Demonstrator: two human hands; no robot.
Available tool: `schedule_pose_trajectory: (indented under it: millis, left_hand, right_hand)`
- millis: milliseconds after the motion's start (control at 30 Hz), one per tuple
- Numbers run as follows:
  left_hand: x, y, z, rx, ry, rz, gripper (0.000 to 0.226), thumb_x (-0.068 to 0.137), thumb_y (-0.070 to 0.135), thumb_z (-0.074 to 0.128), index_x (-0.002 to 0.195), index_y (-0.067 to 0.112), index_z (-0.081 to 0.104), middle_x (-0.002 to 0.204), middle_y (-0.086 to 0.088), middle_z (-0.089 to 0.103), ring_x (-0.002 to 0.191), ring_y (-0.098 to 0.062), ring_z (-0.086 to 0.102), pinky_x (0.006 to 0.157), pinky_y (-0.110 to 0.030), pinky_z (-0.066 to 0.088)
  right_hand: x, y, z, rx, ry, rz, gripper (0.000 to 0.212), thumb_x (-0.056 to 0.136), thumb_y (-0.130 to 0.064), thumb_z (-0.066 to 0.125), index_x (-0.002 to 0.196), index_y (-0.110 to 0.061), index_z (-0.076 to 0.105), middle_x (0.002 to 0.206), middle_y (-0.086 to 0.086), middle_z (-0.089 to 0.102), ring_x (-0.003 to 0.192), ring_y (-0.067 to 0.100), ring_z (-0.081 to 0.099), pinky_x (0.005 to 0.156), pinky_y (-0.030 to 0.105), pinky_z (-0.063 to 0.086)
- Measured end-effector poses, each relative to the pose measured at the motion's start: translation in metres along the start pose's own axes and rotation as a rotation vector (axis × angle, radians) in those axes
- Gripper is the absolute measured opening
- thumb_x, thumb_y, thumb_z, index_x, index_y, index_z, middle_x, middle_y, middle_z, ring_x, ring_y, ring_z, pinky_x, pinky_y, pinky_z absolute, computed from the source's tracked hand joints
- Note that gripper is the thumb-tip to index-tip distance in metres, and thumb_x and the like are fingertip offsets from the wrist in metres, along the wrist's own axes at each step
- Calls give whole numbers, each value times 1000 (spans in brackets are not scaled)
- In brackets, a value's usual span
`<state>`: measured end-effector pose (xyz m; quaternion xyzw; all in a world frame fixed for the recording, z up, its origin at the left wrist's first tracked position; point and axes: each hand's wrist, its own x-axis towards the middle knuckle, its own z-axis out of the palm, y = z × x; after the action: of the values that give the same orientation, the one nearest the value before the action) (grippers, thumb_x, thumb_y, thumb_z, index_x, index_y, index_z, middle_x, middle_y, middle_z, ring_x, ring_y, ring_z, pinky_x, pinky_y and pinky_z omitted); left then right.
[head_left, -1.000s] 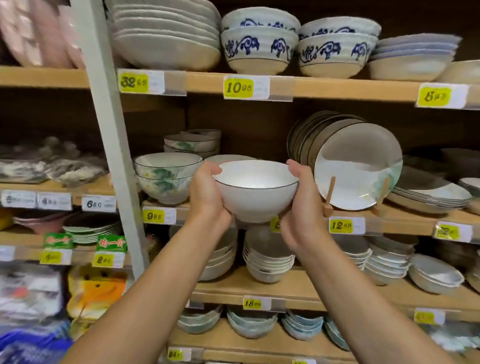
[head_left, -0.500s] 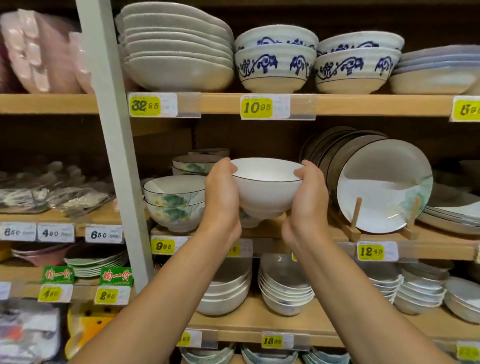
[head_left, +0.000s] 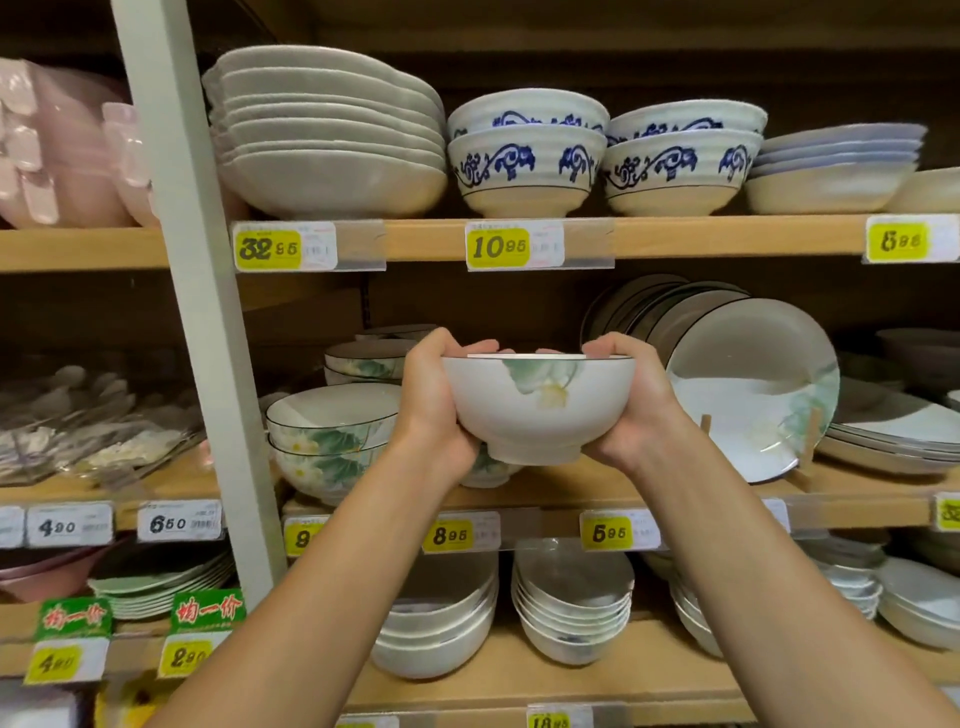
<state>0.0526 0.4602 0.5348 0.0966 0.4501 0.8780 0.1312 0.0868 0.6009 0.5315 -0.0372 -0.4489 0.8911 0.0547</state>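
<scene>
I hold a white bowl (head_left: 537, 410) with a dark rim and a green and yellow flower print, level, in front of the middle shelf (head_left: 649, 499). My left hand (head_left: 434, 402) grips its left side, fingers curled over the rim. On the opposite side my right hand (head_left: 631, 405) grips it the same way. The bowl's foot hangs just above the shelf board, over another bowl partly hidden behind it.
Stacked green-flower bowls (head_left: 327, 436) stand left of my hands, a plate on a wooden stand (head_left: 748, 384) to the right. Blue-patterned bowls (head_left: 524, 166) and white dishes (head_left: 332, 140) fill the upper shelf. A grey upright post (head_left: 208, 332) divides the shelving. More bowls (head_left: 571, 603) sit below.
The bowl has risen and levelled so I now see its outer side with the flower print instead of its inside. The view has moved closer to the shelf.
</scene>
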Motion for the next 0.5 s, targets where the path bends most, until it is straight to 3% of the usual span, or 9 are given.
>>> schedule_pose_trajectory:
  millis: [100, 200, 267, 300, 367, 400, 500]
  left_hand:
    - [-1, -3, -2, -42, 56, 63, 42, 80, 19, 41, 111, 1, 63, 109, -18, 69, 82, -32, 66, 70, -38, 56]
    - [-3, -6, -1, -56, 159, 163, 36, 81, 16, 42, 104, 3, 66, 109, -16, 70, 85, -32, 64, 81, -44, 53]
    - [-2, -9, 1, -64, 253, 266, 31, 82, 13, 42, 97, 4, 68, 103, -13, 68, 86, -32, 61, 77, -42, 51]
    - [-2, -12, 2, -54, 297, 336, 29, 83, 13, 43, 94, 5, 68, 98, -9, 65, 86, -31, 59, 74, -42, 49]
    - [-6, -20, 4, 20, 357, 470, 30, 81, 21, 44, 95, 10, 69, 90, 4, 57, 91, -25, 57, 80, -47, 50]
    - [-9, -22, 5, 72, 352, 515, 35, 78, 27, 43, 99, 14, 68, 93, 7, 57, 96, -23, 57, 87, -49, 49]
    - [-14, -25, -3, 126, 202, 554, 38, 76, 39, 42, 108, 30, 58, 115, 4, 63, 111, -15, 57, 95, -38, 47]
  right_hand:
    - [2, 3, 1, -4, 135, -89, 19, 87, -30, 46, 88, -13, 55, 71, 10, 68, 61, 27, 66, 60, 29, 54]
    - [-7, 15, 1, -119, 228, -281, 25, 94, -36, 43, 79, -20, 54, 59, -1, 65, 62, 16, 64, 60, 28, 48]
    - [-16, 31, 5, -209, 145, -366, 30, 91, -50, 45, 86, -26, 64, 77, -6, 73, 76, 12, 67, 68, 31, 49]
    - [-22, 40, 10, -246, 109, -403, 35, 85, -57, 49, 100, -30, 65, 90, -7, 74, 84, 11, 69, 72, 31, 52]
    - [-26, 51, 16, -284, 129, -469, 60, 72, -59, 57, 127, -35, 51, 110, -7, 66, 98, 12, 65, 79, 34, 57]
    - [-25, 52, 17, -272, 160, -484, 66, 70, -54, 59, 132, -34, 46, 114, -5, 61, 100, 14, 63, 79, 35, 57]
    - [-19, 38, 14, -116, 195, -428, 35, 79, -36, 54, 113, -25, 57, 108, 4, 64, 95, 22, 62, 73, 36, 50]
